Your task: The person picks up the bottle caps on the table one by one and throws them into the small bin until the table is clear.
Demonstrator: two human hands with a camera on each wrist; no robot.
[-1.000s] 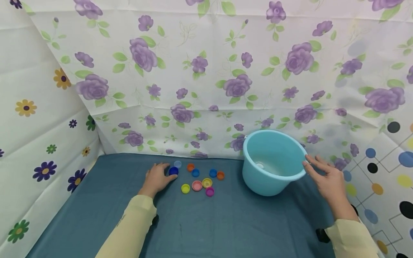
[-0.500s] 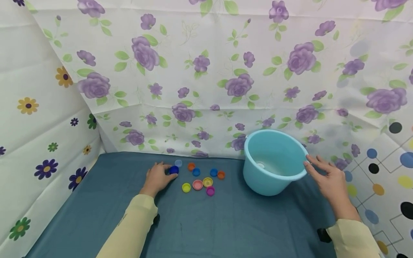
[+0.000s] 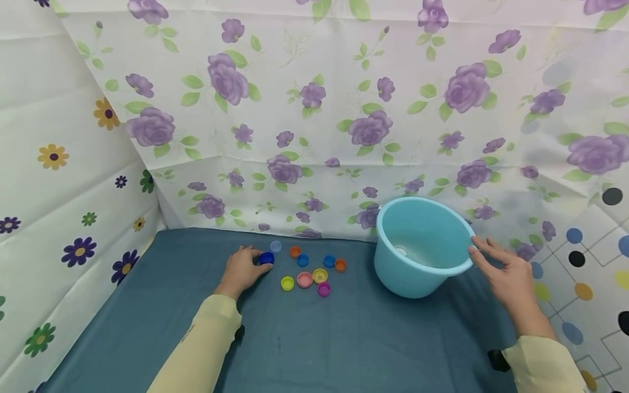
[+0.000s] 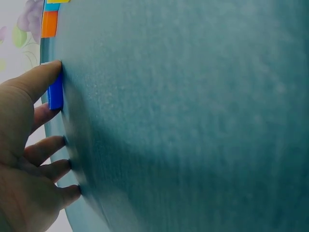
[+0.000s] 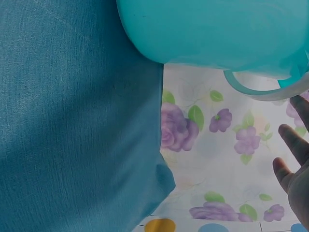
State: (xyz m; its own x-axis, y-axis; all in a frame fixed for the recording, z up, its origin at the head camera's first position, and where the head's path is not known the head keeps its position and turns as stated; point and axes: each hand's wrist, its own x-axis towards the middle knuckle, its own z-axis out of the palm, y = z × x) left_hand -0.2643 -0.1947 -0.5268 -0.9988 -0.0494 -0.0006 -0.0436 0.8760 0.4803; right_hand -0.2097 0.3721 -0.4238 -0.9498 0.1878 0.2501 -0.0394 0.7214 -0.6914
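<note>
On the blue cloth, my left hand (image 3: 241,271) pinches a dark blue bottle cap (image 3: 266,258) between thumb and index finger. The left wrist view shows this dark blue cap (image 4: 56,93) resting at the cloth, the other fingertips spread on the surface below it. A light blue bucket (image 3: 410,278) stands upright to the right, its inside bare apart from a pale spot on the bottom. Fingers of my right hand (image 3: 508,284) lie extended at the bucket's right rim. From the right wrist, the fingertips (image 5: 287,132) are near the bucket's pale handle (image 5: 260,93); the thumb is hidden.
Several loose caps lie between hand and bucket, among them a yellow-green cap (image 3: 287,283), a pink cap (image 3: 304,280), a magenta cap (image 3: 324,289) and an orange cap (image 3: 340,265). Behind the cloth-covered table (image 3: 344,349) rises a flowered sheet (image 3: 314,131).
The head view has shifted slightly, so the scene sits a little further right. Both hands keep their places at the dark blue cap and the bucket rim.
</note>
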